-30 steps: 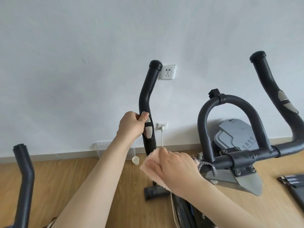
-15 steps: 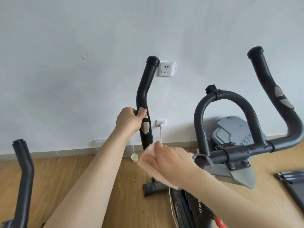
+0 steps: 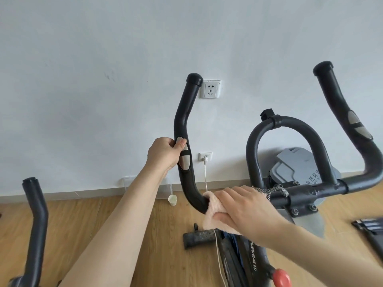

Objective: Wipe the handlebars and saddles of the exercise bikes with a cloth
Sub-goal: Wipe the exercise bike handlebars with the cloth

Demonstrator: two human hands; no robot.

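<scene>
Lower left of the frame: a neighbouring bike's handlebar [image 3: 35, 214], a black upright bar, well apart from both hands.
Left of centre: the left hand [image 3: 165, 155] has its fingers curled round the left horn [image 3: 182, 125] of the near bike, thumb lying on the silver sensor pad [image 3: 184, 160]. It looks to be steadying the bar.
Wall behind the horn: a white socket [image 3: 210, 89]; lower down, a plugged-in white cable [image 3: 205, 175] and a paper cup [image 3: 172, 199] on the floor.
Centre, low: the cloth [image 3: 215, 212], pale pink and fluffy, is bunched against the bend where the horn turns into the crossbar.
Just right of it: the right hand [image 3: 244, 206] is clamped over the cloth, fingers on top and thumb beneath, squeezing it onto the tube.
Handling, as I judge it: the cloth is light, soft and floppy, best wrapped round the tube in the palm. The bar is stiff and smooth, so it may swivel unless braced.
Right half: the centre loop [image 3: 286, 129] and right horn [image 3: 342, 112] stand untouched by the cloth.
</scene>
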